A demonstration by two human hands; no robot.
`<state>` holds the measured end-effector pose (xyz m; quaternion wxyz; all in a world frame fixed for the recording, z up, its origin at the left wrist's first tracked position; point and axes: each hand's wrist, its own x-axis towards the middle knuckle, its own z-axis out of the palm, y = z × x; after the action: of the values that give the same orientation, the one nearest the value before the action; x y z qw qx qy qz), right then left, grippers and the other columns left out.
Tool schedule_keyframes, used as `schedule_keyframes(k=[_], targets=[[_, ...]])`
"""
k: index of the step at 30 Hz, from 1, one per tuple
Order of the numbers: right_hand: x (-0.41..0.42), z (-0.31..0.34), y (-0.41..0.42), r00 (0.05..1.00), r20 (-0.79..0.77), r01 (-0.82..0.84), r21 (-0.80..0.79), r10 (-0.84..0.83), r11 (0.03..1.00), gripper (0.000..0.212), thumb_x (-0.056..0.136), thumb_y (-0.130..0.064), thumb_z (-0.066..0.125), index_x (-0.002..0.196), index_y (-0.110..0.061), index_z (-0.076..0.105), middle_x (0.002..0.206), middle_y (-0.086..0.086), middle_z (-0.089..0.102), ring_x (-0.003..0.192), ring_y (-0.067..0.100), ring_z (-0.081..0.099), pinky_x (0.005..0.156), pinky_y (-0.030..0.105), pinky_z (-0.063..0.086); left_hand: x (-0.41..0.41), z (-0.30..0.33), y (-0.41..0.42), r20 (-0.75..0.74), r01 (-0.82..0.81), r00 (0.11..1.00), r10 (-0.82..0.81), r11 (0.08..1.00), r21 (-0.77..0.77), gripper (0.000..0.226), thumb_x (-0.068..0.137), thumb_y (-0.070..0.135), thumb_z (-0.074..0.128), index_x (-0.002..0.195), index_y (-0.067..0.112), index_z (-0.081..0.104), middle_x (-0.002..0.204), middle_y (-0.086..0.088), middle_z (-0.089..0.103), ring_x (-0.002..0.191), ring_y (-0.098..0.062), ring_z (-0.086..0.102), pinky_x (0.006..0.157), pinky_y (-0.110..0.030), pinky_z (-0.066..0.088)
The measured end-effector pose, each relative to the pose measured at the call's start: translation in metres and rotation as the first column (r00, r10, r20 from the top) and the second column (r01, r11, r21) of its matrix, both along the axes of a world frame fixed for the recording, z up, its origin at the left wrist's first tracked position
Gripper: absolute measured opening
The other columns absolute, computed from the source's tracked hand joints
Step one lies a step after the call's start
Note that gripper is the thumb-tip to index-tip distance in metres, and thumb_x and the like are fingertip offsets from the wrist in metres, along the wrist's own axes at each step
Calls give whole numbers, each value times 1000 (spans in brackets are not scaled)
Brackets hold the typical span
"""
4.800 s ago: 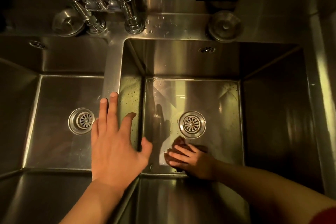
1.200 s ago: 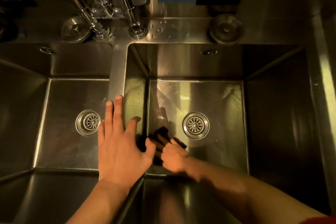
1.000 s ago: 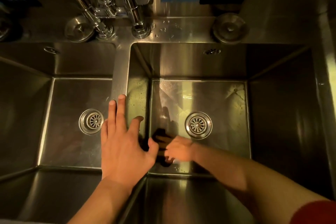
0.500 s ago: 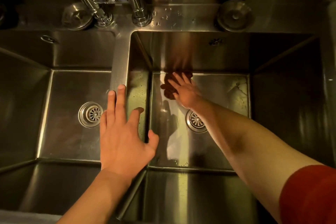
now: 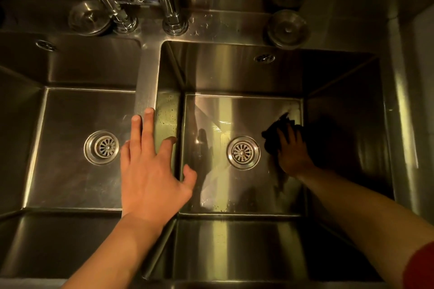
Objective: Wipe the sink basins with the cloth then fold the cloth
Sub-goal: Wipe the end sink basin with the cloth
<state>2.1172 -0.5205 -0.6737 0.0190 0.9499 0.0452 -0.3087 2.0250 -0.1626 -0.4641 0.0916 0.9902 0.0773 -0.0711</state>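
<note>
We have the right basin (image 5: 239, 73) under the cloth (image 5: 273, 135), bunched right of its drain (image 5: 243, 152). Our right hand (image 5: 292, 155) presses flat on it; our left hand (image 5: 150, 171), spread and empty, braces on the divider (image 5: 146, 80).

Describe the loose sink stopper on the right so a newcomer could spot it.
Start at the right basin and look to the ledge behind its far right corner. The round metal stopper sits there alone, whereas its twin sits beside the faucet posts.
</note>
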Motion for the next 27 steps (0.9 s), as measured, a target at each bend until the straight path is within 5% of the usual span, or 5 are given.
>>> schedule_keyframes(k=[5, 10, 18, 23, 27], targets=[[-82, 0, -24, 884, -209, -415, 66, 419, 907, 91, 98, -34, 50, 156, -31, -21, 164, 12, -30, 150, 46, -23, 123, 62, 6, -1, -3, 0, 17, 4, 1000, -4, 1000, -5, 53, 81, 53, 53, 115, 15, 70, 176, -10, 0, 163, -30, -3, 123, -60, 25], [-101, -2, -10, 490, -39, -837, 258, 871, 483, 71, 98, -31, 51, 162, -29, 19, 170, 6, 1, 152, 46, 5, 118, 64, 25, -1, -6, 1, 24, 8, 1000, -8, 1000, 7, 53, 80, 53, 54, 114, 16, 69, 176, -10, -1, 163, -30, -4, 123, -60, 26], [-99, 2, 143, 140, 54, -948, 296, 989, 118, 53, 103, -25, 45, 156, -26, 36, 169, 2, 16, 156, 33, 4, 125, 56, 1, -2, -9, 1, 55, 5, 998, -5, 1000, 6, 57, 79, 52, 56, 120, 15, 69, 176, -9, -1, 163, -29, -3, 122, -59, 26], [-112, 14, 187, 412, 36, -850, 374, 910, 370, 39, 24, -49, 96, 46, -33, 69, 64, -15, 70, 73, 10, 71, 72, 27, 61, -1, -8, 1, 52, 2, 999, -3, 1000, 14, 58, 78, 52, 57, 121, 15, 69, 176, -8, -2, 163, -29, -4, 123, -57, 27], [-125, 18, 203, 438, -160, -856, 226, 885, 465, 29, 98, -29, 57, 121, -23, 72, 134, 2, 64, 136, 25, 47, 119, 47, 31, -1, -6, 0, 51, 5, 999, -6, 1000, 30, 59, 78, 52, 56, 123, 15, 68, 176, -10, 0, 163, -30, -2, 121, -57, 30]])
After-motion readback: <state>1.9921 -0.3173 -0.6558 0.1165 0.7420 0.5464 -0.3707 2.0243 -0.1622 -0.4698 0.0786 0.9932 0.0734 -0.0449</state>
